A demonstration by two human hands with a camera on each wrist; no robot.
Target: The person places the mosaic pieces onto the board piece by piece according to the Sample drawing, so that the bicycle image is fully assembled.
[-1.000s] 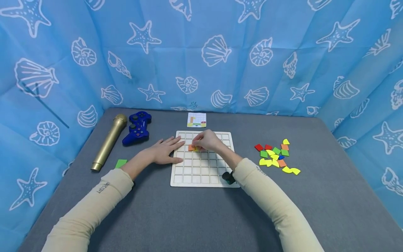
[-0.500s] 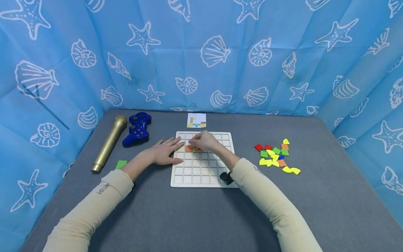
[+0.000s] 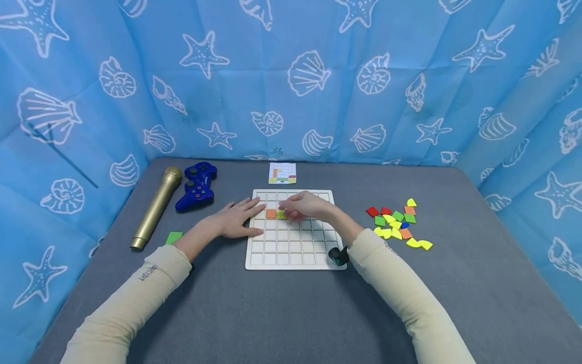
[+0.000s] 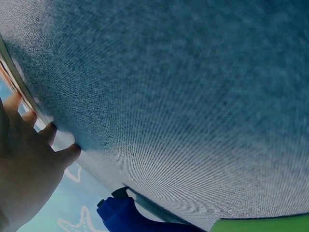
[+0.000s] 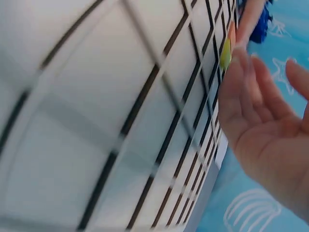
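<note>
A white gridded board (image 3: 283, 259) lies flat on the table. My left hand (image 3: 236, 221) rests with spread fingers over its left edge; the left wrist view shows this hand (image 4: 31, 164) along the board's rim. An orange square tile (image 3: 271, 214) sits in a cell near those fingertips, and a yellow piece (image 3: 281, 215) sits beside it to the right. My right hand (image 3: 309, 207) is over the board with its fingertips at the yellow piece. In the right wrist view the right hand (image 5: 270, 125) has loosely extended, parted fingers; whether they touch the yellow piece (image 5: 225, 54) is unclear.
Several loose red, green, yellow, orange and blue pieces (image 3: 396, 227) lie to the right. A patterned card (image 3: 282, 173) lies behind the board. On the left are a gold microphone (image 3: 156, 208), a blue game controller (image 3: 197, 186) and a green tile (image 3: 174, 237) near my left forearm.
My right hand has shifted to the right, and its fingers have loosened from the yellow piece, which now shows beside the orange tile. The left hand has stayed in place.
</note>
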